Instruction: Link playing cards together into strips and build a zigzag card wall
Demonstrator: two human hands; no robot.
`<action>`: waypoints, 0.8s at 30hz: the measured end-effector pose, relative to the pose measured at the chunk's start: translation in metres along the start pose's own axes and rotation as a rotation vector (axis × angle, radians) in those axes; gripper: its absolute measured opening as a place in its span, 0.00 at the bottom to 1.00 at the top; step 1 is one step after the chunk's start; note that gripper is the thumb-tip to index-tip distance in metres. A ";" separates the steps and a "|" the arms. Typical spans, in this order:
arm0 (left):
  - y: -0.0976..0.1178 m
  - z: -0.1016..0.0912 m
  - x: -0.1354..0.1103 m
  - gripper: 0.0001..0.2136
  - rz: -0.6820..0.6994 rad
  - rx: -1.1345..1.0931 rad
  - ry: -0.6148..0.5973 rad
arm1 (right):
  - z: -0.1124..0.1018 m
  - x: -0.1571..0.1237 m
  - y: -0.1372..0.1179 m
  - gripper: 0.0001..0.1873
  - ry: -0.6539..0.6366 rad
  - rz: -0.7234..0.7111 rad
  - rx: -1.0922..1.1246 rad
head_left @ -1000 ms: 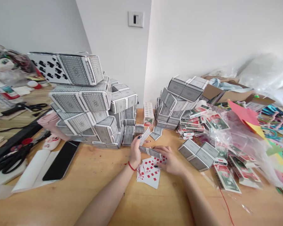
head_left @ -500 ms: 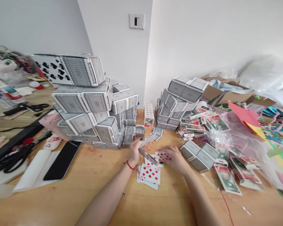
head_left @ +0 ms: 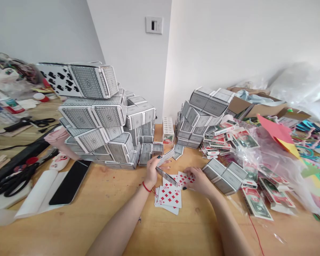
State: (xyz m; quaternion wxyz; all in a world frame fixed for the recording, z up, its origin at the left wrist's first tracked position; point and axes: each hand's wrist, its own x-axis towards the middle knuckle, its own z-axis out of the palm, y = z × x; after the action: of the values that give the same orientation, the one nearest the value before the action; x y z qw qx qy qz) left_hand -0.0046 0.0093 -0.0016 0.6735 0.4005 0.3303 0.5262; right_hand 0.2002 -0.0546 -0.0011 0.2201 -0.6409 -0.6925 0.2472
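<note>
left hand (head_left: 152, 170) is closed on a half-formed block of grey-backed playing cards (head_left: 166, 166), splayed in a v just above the pale wooden bench (head_left: 109, 213). right hand (head_left: 200, 179) pinches a red diamond playing card (head_left: 185, 177) against it. finished grey card blocks (head_left: 96, 117) stand stacked behind; loose diamond cards (head_left: 170, 196) lie unused.

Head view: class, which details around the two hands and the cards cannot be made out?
All in the head view.
Diamond card: partly covered by the right hand, value hidden.
Card pile: lower cards hidden under the top one.
Folded cards: gripped end hidden by the left hand.
</note>
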 end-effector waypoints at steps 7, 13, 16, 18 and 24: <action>0.000 0.001 0.000 0.16 -0.005 0.031 0.020 | 0.002 0.003 -0.002 0.15 0.138 0.002 -0.007; 0.001 0.000 0.001 0.14 -0.020 0.003 0.002 | -0.003 -0.002 -0.015 0.14 0.131 0.064 0.528; 0.002 0.000 0.001 0.12 -0.043 -0.010 -0.007 | 0.001 -0.002 -0.017 0.16 0.132 0.094 0.808; 0.002 0.000 0.000 0.13 -0.066 0.019 -0.017 | 0.004 -0.001 -0.016 0.17 0.212 0.095 0.831; 0.008 0.002 -0.003 0.15 -0.118 0.081 -0.092 | 0.004 0.002 -0.010 0.18 0.312 0.089 0.699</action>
State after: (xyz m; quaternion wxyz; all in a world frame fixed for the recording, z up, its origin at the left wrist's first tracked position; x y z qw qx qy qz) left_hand -0.0069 0.0073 0.0060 0.7010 0.4311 0.3432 0.4527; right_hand 0.1896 -0.0535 0.0016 0.5170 -0.5865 -0.4963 0.3773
